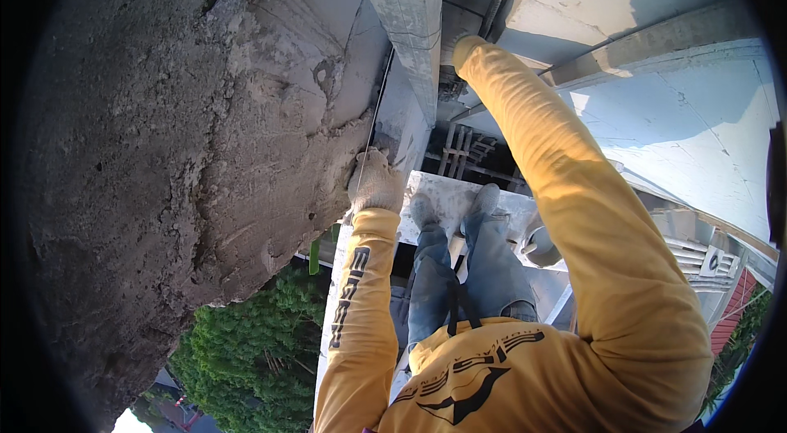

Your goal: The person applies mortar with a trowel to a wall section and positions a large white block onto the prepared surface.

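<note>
Plastered wall (205, 105): rough, grey-brown, spreading left of the left hand, its ragged edge meeting that hand.
Left hand (375, 179): in a pale glove, at the wall's edge; whether its fingers are clamped on anything, cannot tell.
Thin dark line (379, 101): runs upward from the left hand.
Right hand (465, 50): farther up and rightward, well apart from the left; largely hidden by the sleeve, grip cannot be told.
Pale beam (416, 23): above the left hand, just left of the right.
Platform (449, 190): below both hands, under the shoes (485, 199).
Trees (254, 343): below the left hand, leftward.
</note>
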